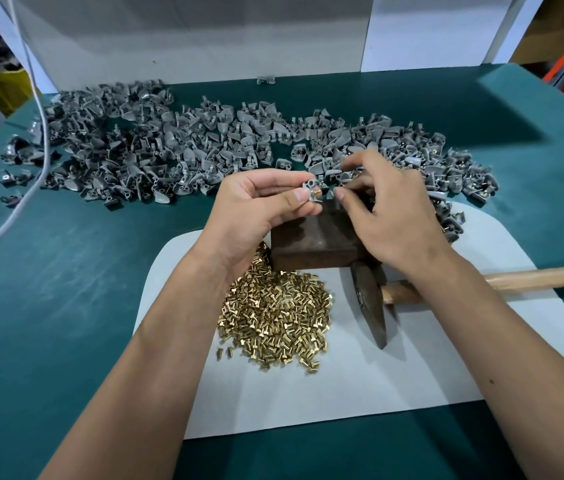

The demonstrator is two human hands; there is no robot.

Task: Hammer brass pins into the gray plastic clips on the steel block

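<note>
- While the left hand (256, 206) pinches a gray plastic clip (312, 189) between thumb and fingers, a brass pin (317, 192) sits in that clip, its golden head just visible at the fingertips.
- Close to the right of the clip is the right hand (382, 209); its fingers are loosely curled and slightly spread, thumb and index tips near the clip, and I cannot tell if they touch it or hold anything.
- Under both hands stands the steel block (311, 237), dark and rusty; the clip is held above its far edge, not resting on it.
- Below the left wrist lies a heap of brass pins (273, 317) on a white sheet (447, 368).
- Beneath the right wrist lies the hammer (370, 306), untouched, its dark head just beside the block and its wooden handle (533, 277) running away to the right.
- Beyond the fingers of both hands, a wide pile of gray clips (169, 147) covers the green table mat (48, 289).
- Far to the left of the left hand a white cable (43, 161) crosses the mat.
</note>
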